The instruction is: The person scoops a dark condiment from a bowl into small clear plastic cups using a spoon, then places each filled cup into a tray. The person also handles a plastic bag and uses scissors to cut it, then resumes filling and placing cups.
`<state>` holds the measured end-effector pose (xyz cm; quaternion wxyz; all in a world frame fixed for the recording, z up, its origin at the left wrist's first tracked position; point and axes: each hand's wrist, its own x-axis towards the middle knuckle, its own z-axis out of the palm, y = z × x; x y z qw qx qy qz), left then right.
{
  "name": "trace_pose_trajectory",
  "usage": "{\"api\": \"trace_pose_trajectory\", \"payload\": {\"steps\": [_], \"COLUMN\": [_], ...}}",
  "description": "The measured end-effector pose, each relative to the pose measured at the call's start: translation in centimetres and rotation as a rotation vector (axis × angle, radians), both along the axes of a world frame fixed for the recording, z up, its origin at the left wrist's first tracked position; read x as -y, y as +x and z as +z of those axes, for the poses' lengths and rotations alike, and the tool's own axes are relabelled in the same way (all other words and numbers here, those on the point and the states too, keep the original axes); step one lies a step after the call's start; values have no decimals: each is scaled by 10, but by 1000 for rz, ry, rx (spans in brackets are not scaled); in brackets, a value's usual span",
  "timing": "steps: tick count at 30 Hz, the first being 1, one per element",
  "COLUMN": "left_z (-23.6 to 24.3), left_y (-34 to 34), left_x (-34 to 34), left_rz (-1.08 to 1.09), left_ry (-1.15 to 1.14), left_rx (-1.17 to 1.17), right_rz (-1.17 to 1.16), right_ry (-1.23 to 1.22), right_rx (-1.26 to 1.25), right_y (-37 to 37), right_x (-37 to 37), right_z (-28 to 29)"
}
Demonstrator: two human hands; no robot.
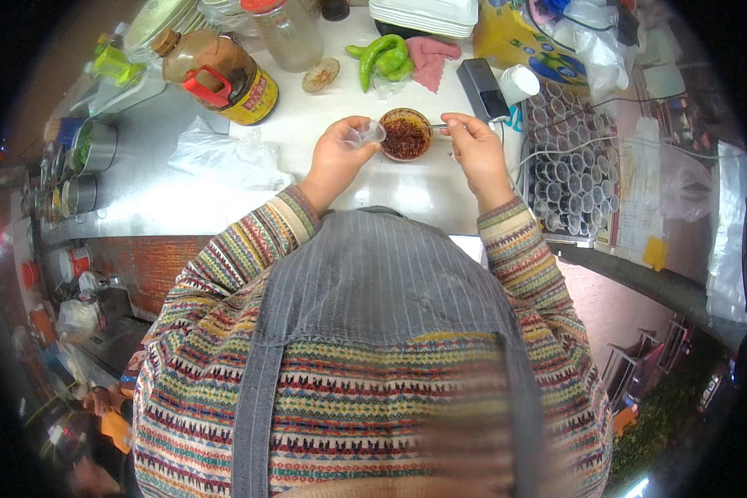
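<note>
A small bowl [405,135] of dark red chili paste stands on the white counter [407,187] in front of me. My left hand [338,153] holds a small clear plastic cup [366,134] tilted right beside the bowl's left rim. My right hand [475,149] pinches the handle of a thin metal spoon [436,126] whose tip reaches into the bowl from the right. Both arms wear striped patterned knit sleeves over a grey striped apron.
Green peppers [382,56] and a pink cloth [430,60] lie behind the bowl. A large oil jug [220,75], a glass jar [290,31] and metal pots [91,149] stand at left. A tray of several small cups [568,166] sits at right, with plastic bags [224,153] on the counter.
</note>
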<state>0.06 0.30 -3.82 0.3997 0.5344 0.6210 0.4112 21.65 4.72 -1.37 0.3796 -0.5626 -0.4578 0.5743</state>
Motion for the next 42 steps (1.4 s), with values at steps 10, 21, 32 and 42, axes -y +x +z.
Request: {"api": "trace_pose_trajectory", "payload": {"steps": [10,21,32,42], "left_z": [16,20,-4,-11], "left_y": [15,15,-2,1], "left_x": [-2,2,10,12], "left_rz": [-99,-94,21,-46], "left_ry": [-64,-106,-153,-229], "left_rx": [461,654,477,515], "right_rz": [99,219,236,353], "right_ry": [390,925,750,583], "right_rx": [98,438,736,751], "right_y": [-17,-17,-4,-22], "right_x": [22,34,14,5], "right_z": [39,40,-6,-25]}}
